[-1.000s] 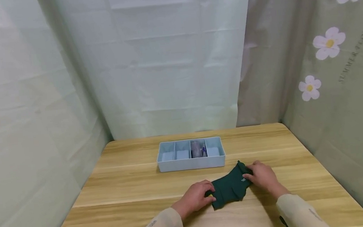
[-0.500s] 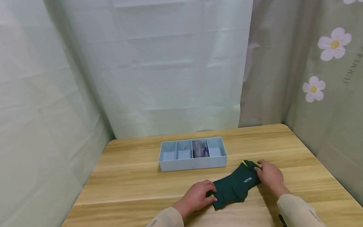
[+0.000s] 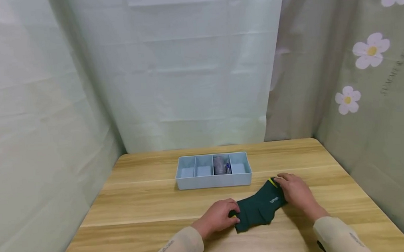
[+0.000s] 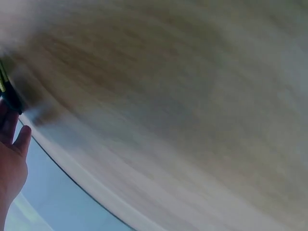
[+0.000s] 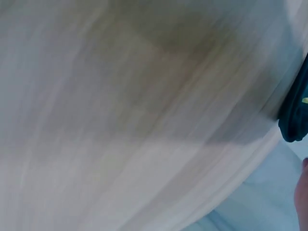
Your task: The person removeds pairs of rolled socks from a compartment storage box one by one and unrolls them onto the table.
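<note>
A dark green sock (image 3: pixel 257 209) with pale lettering and yellow bands lies slantwise on the table between the two hands. At its near left end is my left hand (image 3: pixel 217 218), fingers and thumb curled at the edge and holding it there. My right hand (image 3: pixel 298 191) rests over the far right end, its fingers laid on the fabric and hiding part of it. The left wrist view catches the left hand (image 4: pixel 12 163) beside a dark strip of the sock (image 4: pixel 9 91). In the right wrist view, the sock's rounded end (image 5: pixel 294 115) shows above a bit of the right hand (image 5: pixel 302 192).
Behind the sock stands a pale blue divided box (image 3: pixel 214 181). One compartment holds a greyish roll-shaped object (image 3: pixel 219 165) and a small blue-and-dark item (image 3: pixel 228 167). Pale curtains (image 3: pixel 191 83) surround the wooden table (image 3: pixel 130 212) at the back and sides.
The sock's right end has been drawn out flatter, baring the lettering and a yellow band. My right hand has shifted over that end. The left hand has stayed at the left end.
</note>
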The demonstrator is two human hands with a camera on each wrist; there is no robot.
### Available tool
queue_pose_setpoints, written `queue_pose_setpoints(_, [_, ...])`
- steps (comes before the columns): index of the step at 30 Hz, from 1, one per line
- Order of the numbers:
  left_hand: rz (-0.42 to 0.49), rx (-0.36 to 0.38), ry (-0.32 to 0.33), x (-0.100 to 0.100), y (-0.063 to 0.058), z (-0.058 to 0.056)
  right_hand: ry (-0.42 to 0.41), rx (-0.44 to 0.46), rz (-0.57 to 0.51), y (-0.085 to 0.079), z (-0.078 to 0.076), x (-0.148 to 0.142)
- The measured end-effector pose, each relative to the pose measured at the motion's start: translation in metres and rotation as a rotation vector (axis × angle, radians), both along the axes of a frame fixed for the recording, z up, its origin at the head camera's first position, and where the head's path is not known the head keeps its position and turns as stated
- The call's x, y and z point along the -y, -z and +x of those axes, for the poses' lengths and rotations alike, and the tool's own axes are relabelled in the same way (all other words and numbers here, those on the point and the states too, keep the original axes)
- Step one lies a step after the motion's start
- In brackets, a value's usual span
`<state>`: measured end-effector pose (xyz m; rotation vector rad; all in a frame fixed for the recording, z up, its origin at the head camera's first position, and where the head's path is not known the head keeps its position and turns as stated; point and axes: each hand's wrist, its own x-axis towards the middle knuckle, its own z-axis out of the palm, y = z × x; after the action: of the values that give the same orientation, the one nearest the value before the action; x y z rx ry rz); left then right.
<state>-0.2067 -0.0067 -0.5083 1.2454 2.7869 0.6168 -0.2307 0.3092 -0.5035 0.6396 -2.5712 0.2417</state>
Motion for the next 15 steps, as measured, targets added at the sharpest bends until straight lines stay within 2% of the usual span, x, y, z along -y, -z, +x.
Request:
queue_pose_setpoints(3, [0.005,-0.003,-0.025,-0.002,0.002,0.002,-0.059,0.033,0.09,0.003,0.002,0.0])
queue_pose_setpoints(5, [-0.019,-0.014,-0.041,-0.006,0.004,0.004,-0.041,0.101,0.121,0.006,0.005,-0.002])
queue_pose_setpoints(9, [-0.14,-0.009,-0.072,-0.012,0.007,0.011,0.015,0.26,0.158,0.01,0.01,-0.007])
queue_pose_setpoints(12, [-0.209,-0.008,-0.079,-0.012,0.006,0.014,0.041,0.366,0.149,0.011,0.011,-0.009])
queue_pose_setpoints(15, [-0.233,0.005,-0.073,-0.008,0.003,0.012,0.069,0.452,0.121,0.01,0.012,-0.011])
